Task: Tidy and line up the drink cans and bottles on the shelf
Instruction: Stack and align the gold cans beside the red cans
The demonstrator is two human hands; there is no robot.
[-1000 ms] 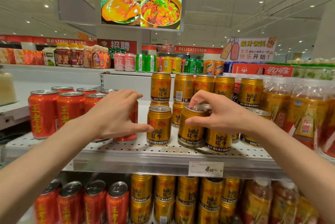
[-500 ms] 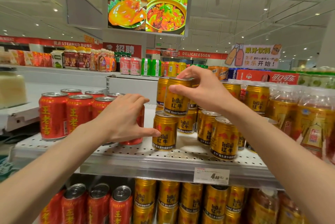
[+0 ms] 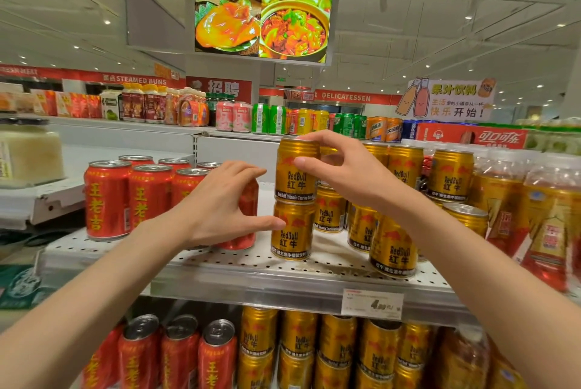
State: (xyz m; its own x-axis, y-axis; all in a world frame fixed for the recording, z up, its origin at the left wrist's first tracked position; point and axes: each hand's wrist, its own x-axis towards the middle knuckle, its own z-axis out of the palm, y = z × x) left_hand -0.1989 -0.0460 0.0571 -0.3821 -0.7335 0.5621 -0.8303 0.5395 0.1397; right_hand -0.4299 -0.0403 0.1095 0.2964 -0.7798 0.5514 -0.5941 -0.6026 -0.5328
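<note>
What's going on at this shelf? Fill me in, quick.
A person is stacking gold Red Bull cans. The right hand holds the upper gold can by its top, set on the lower gold can at the front of the perforated shelf. The left hand is open, its thumb touching the lower can, in front of the red cans.
</note>
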